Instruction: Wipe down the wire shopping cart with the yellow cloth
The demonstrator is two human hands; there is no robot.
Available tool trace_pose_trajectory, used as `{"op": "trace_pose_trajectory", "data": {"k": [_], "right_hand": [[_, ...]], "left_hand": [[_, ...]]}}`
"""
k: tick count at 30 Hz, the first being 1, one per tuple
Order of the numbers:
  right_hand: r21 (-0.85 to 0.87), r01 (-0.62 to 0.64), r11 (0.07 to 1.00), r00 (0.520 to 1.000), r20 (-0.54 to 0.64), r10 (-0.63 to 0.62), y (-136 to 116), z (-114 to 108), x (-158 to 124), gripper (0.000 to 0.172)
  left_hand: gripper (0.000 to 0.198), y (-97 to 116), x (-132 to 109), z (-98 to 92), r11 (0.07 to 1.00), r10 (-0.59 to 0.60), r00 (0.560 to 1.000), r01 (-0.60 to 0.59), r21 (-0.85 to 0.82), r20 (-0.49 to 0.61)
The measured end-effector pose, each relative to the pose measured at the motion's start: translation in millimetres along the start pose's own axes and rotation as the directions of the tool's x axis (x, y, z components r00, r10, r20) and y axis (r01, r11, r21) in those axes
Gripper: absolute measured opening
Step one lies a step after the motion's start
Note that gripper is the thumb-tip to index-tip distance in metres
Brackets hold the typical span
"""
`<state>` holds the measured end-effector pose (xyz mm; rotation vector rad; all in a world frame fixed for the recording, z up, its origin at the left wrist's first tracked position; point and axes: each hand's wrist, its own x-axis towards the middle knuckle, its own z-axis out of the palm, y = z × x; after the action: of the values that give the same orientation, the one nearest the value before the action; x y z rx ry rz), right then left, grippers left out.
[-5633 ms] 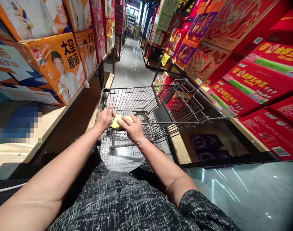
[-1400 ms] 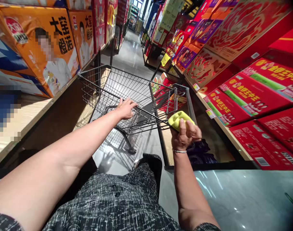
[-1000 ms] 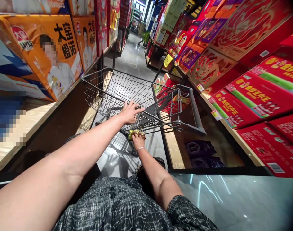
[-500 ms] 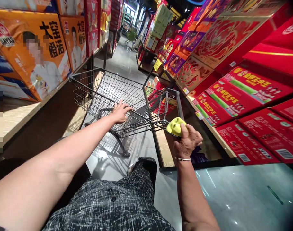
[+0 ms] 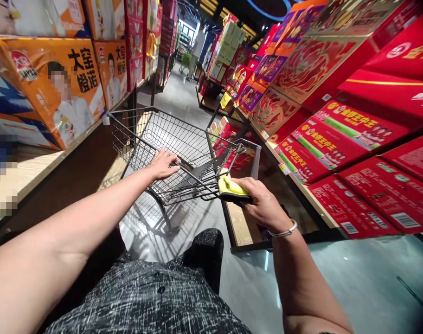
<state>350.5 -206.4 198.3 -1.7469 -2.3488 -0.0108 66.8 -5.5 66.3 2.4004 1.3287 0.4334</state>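
A dark wire shopping cart (image 5: pixel 176 127) stands turned sideways in front of me, and its basket looks bare. My left hand (image 5: pixel 163 164) holds the near side rail, with the thumb and fingers around the wire. In my right hand (image 5: pixel 262 199) is a yellow cloth (image 5: pixel 232 186) with a dark underside. The fingers press it at the rear end of the same rail, close to the cart's handle (image 5: pixel 256 162). The cloth and the knuckles hide that corner of the frame, and the right fingertips are out of sight.
Orange drink cartons (image 5: pixel 75 88) are stacked on a wooden shelf at left. Red gift boxes (image 5: pixel 357 134) fill the display at right, above a low wooden ledge (image 5: pixel 237 227). A tiled aisle (image 5: pixel 183 93) runs ahead to a green cart (image 5: pixel 185 60).
My right hand has moved left and slightly down with the cloth, from the handle's corner onto the side rail. My left hand has shifted a little left along the rail.
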Motion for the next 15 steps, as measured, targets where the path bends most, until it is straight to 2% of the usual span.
{"op": "trace_pose_trajectory", "data": {"k": [2, 3, 6, 8, 10, 12, 13, 14, 15], "right_hand": [[0.115, 0.067, 0.991, 0.998, -0.011, -0.066, 3.1, -4.2, 9.7, 0.057], [0.121, 0.073, 0.99, 0.997, -0.035, -0.07, 3.2, -4.2, 17.7, 0.058], [0.001, 0.077, 0.997, 0.994, -0.076, -0.076, -2.1, 1.4, 54.0, 0.059], [-0.099, 0.148, 0.984, 0.988, 0.052, -0.143, -7.1, 7.5, 86.3, 0.053], [-0.162, 0.195, 0.967, 0.947, 0.289, -0.142, -9.5, 13.2, 121.9, 0.045], [-0.239, 0.159, 0.958, 0.868, 0.496, -0.02, -6.9, 17.2, 156.6, 0.04], [-0.292, 0.116, 0.949, 0.831, 0.552, 0.068, -3.4, 18.2, 171.9, 0.039], [-0.349, 0.062, 0.935, 0.805, 0.572, 0.16, 1.4, 18.5, 184.8, 0.037], [-0.388, 0.0, 0.922, 0.812, 0.538, 0.226, 7.4, 18.1, 194.9, 0.035]], "left_hand": [[0.042, 12.6, -4.8, -1.7, 1.0, 0.007, 1.0, -0.007, -0.012, -0.024], [0.043, 22.3, -7.6, -0.4, 0.999, 0.04, 0.999, -0.04, -0.02, -0.032], [0.046, 53.5, -16.4, 9.9, 0.966, 0.244, 0.969, -0.245, -0.087, -0.021], [0.042, 65.6, -20.9, 17.8, 0.932, 0.351, 0.936, -0.35, -0.091, -0.01], [0.048, 66.3, -23.8, 22.4, 0.917, 0.388, 0.921, -0.388, -0.089, -0.018], [0.056, 58.7, -25.5, 22.4, 0.907, 0.406, 0.913, -0.406, -0.114, -0.027], [0.059, 53.6, -26.0, 21.1, 0.896, 0.424, 0.905, -0.423, -0.134, -0.025], [0.062, 48.7, -26.4, 19.4, 0.884, 0.445, 0.895, -0.442, -0.153, -0.018], [0.064, 44.3, -26.7, 17.7, 0.871, 0.468, 0.884, -0.463, -0.164, -0.011]]}}
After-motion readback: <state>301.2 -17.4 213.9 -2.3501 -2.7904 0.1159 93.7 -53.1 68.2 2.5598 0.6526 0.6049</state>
